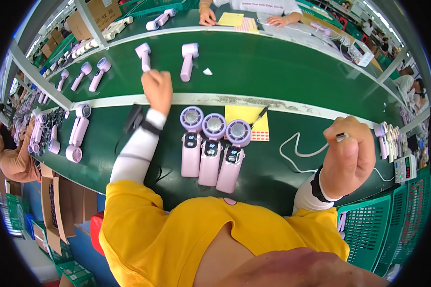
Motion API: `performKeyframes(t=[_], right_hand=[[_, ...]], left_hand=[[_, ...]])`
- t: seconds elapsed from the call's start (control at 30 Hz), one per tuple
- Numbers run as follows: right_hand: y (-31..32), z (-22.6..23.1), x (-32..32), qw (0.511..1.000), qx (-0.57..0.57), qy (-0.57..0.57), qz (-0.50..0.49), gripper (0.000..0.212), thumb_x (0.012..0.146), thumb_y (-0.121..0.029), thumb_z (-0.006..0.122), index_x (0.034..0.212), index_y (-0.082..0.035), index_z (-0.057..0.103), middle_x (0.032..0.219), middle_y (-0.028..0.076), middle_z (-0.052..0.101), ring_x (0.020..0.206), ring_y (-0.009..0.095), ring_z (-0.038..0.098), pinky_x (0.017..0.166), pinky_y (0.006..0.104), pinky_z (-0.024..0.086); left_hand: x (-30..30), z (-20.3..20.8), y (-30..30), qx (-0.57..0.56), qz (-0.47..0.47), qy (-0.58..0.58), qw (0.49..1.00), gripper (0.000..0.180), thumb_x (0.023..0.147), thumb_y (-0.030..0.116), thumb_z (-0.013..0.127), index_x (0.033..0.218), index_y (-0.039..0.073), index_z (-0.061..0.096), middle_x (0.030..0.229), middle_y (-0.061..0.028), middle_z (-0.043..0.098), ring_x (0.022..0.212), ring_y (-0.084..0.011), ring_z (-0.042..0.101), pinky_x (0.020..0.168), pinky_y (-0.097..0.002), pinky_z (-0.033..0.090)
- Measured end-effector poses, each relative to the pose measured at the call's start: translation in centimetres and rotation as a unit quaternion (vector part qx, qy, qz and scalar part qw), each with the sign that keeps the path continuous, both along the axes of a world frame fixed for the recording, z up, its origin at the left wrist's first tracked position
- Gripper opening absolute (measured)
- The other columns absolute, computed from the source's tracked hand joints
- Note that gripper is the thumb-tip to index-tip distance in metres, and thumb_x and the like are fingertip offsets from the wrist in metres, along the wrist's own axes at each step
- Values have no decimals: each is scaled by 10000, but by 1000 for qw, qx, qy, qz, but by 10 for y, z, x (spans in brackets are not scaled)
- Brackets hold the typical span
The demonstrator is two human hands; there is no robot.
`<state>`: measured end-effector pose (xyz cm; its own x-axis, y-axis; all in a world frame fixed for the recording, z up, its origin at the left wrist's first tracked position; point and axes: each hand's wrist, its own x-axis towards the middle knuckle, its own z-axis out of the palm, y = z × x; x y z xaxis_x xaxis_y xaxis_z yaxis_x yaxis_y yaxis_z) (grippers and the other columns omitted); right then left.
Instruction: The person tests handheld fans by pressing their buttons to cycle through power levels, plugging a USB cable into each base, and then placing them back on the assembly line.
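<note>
Reaching over the green belt, my left hand [158, 90] is closed round the handle end of a lilac handheld fan [143, 53]. My raised right hand [350, 155] pinches the plug [341, 137] of a white cable [298, 149], which loops on the green bench. Between my arms lie three handheld fans side by side: a left one [191, 153], a middle one [210, 162] and a right one [230, 170]. Their round heads point away from me and their small displays are lit. One more fan [188, 62] rests on the belt, right of my left hand.
Behind the three fans lie a yellow paper pad [237, 114] and a pen [259, 116]. Several fans stand at right beside a small meter box [405, 168]. Green crates [368, 229] sit below right. Across the belt are a co-worker's hands [277, 21]. More fans [79, 126] lie left.
</note>
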<state>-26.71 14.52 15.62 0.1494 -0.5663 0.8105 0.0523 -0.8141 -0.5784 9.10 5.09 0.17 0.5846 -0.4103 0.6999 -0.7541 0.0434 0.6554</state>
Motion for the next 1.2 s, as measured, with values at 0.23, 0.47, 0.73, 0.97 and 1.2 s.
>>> performKeyframes(t=[0.23, 0.47, 0.73, 0.97, 1.2], right_hand=[[1, -3, 3, 1000, -19, -1, -2, 178, 835, -143, 529, 803, 28, 567, 743, 99, 578, 603, 106, 460, 559, 230, 354], [5, 1, 8, 987, 139, 67, 35, 303, 901, -261, 446, 880, 24, 548, 752, 66, 537, 613, 73, 393, 533, 213, 301], [-23, -21, 33, 990, 70, 91, 84, 629, 886, -545, 306, 1080, 29, 476, 905, 63, 528, 714, 75, 432, 600, 208, 328], [-28, -23, 37, 988, -9, 152, 25, 798, 820, -678, 219, 1129, 20, 450, 1035, 75, 525, 902, 152, 526, 766, 249, 411], [-24, -30, 32, 938, 257, 43, 229, 713, 875, -605, 219, 1085, 20, 489, 1036, 87, 557, 947, 158, 538, 796, 249, 426]], left_hand=[[-103, 5, 163, 104, -192, -210, 953, 299, 693, 158, 620, 868, -39, 476, 787, -170, 493, 684, -305, 506, 596, -362, 412], [-71, 51, 159, 461, -226, 91, 853, 390, 710, 211, 642, 951, -35, 459, 820, -154, 534, 702, -244, 564, 583, -319, 439], [-143, 62, 166, 132, -435, 103, 885, 443, 706, 195, 684, 965, -29, 403, 795, -149, 556, 692, -254, 591, 593, -345, 456], [-161, 73, 156, 134, -465, -12, 875, 473, 709, 194, 685, 996, -33, 385, 814, -165, 547, 693, -305, 584, 594, -354, 461], [-145, 66, 132, 44, -539, -186, 820, 497, 710, 183, 690, 1044, -23, 384, 824, -164, 548, 697, -315, 581, 591, -347, 467]])
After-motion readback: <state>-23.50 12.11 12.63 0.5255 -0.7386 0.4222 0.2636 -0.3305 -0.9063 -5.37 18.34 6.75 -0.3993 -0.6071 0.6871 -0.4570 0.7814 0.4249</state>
